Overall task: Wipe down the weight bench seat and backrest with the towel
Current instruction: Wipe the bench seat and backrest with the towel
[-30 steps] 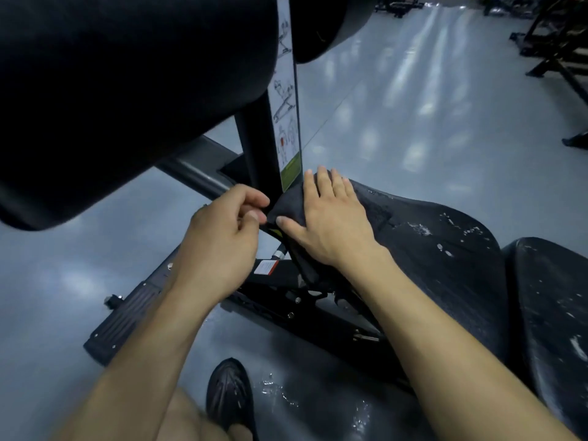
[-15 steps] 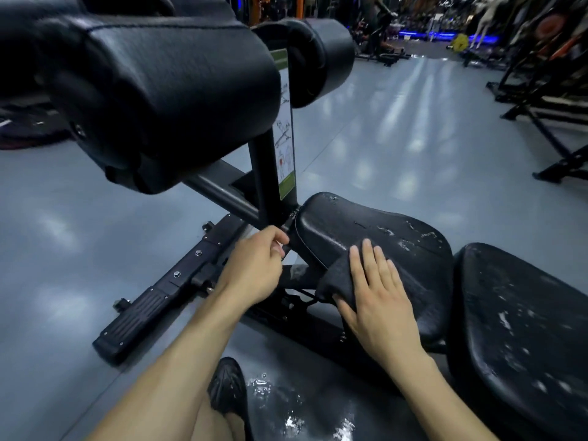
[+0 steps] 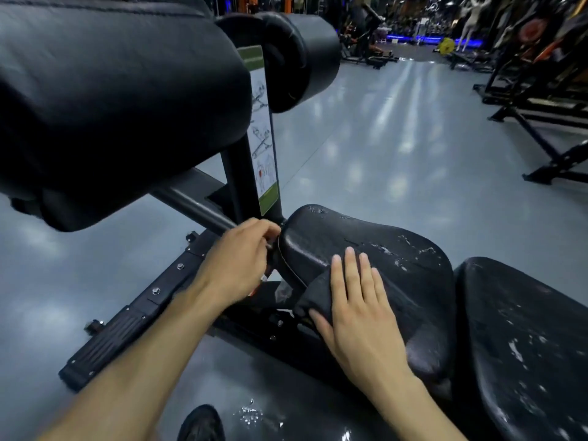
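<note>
The black bench seat (image 3: pixel 381 246), cracked and flaked white in spots, lies in the middle of the view. The backrest (image 3: pixel 534 338) continues to its right, also worn. A dark towel (image 3: pixel 318 291) lies on the seat's near left edge. My right hand (image 3: pixel 356 310) presses flat on it with straight fingers. My left hand (image 3: pixel 238 259) has its fingers curled at the seat's front tip, beside the upright post; what they pinch is hidden.
A large black leg pad (image 3: pixel 111 100) fills the upper left, with a round roller pad (image 3: pixel 302 58) behind it. An instruction sticker (image 3: pixel 264 148) runs down the post. The frame's foot bar (image 3: pixel 127 316) lies on grey floor. My dark shoe (image 3: pixel 200 424) is below. Racks (image 3: pixel 541 106) stand far right.
My right hand slid with the towel from the seat's front tip back toward me along the near edge, then held there. The view lifted. My left hand stayed by the post.
</note>
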### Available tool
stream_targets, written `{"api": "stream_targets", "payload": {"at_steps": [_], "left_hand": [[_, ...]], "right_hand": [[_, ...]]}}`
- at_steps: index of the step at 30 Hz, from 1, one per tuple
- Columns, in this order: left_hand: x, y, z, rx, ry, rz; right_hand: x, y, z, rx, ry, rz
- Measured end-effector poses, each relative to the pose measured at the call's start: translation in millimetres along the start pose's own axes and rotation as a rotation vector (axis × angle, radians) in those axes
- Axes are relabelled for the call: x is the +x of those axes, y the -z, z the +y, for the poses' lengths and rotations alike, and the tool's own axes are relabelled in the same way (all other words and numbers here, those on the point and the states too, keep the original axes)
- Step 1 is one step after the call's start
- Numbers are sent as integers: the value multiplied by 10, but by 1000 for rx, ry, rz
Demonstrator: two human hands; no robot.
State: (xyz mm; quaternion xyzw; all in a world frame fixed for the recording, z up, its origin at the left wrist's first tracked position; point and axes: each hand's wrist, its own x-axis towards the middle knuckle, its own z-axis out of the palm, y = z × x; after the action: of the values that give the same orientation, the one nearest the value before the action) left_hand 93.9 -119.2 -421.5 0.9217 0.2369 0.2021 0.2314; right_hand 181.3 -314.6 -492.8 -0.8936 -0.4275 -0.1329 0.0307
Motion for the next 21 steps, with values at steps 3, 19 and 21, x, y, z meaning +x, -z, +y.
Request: {"api": "stream_targets", "payload": {"at_steps": [3,19,21], "left_hand": [[240,54,-195,-42,-14,109],[565,-61,-77,-235,-3,296],[515,-31,-89,-270,16,298]], "right_hand": [[511,53,-185,60,72,-3],[1347,90,109,325,186,-158],[862,128,57,244,234,-105]]}}
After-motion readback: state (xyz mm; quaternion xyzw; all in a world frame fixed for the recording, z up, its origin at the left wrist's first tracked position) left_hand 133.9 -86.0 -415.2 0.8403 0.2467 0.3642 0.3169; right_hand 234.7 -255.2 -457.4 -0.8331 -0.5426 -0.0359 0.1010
